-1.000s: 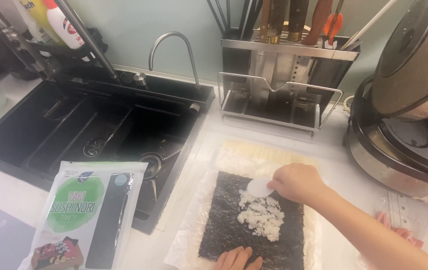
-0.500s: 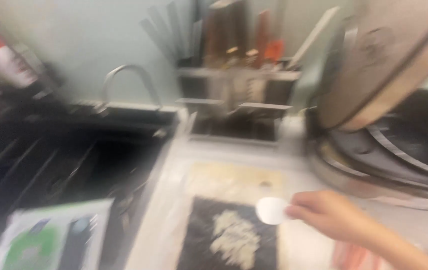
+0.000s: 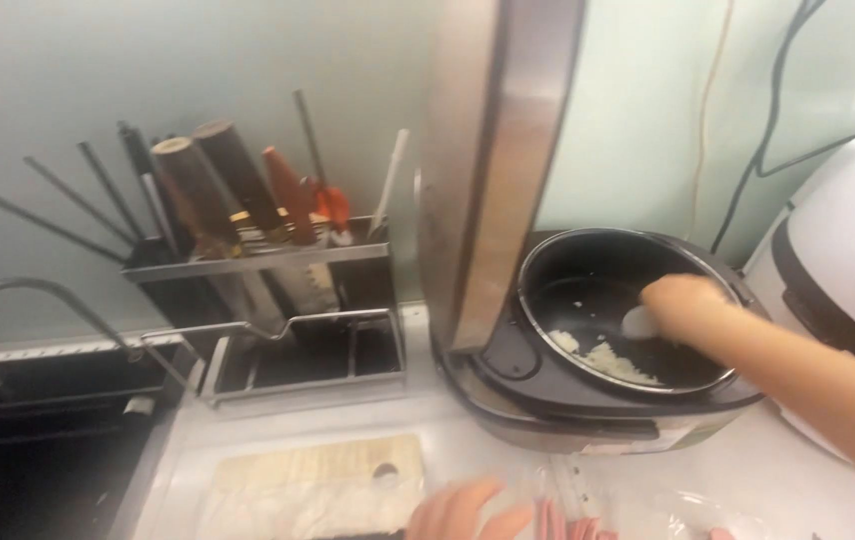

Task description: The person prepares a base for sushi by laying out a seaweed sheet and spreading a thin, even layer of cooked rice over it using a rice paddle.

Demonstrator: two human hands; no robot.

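White rice paddle (image 3: 640,322): in the right hand (image 3: 686,303), blade down inside the open rice cooker (image 3: 588,400). Cooked rice (image 3: 608,360): white, thin clumped layer at the black inner pot's 6 o'clock side.

White table (image 3: 448,425), glossy. Relative to the right grip (image 3: 683,305): the open rice cooker (image 3: 588,400) stands directly below it, lid up just to the left of the grip. Metal knife and utensil rack (image 3: 278,330) sits well left of the grip, against the wall. Bamboo rolling mat (image 3: 313,485) lies below-left, near the front edge; left grip (image 3: 468,512) rests just beside it. Pink strips (image 3: 573,525) lie below the cooker. White appliance (image 3: 843,270) stands right of the grip.
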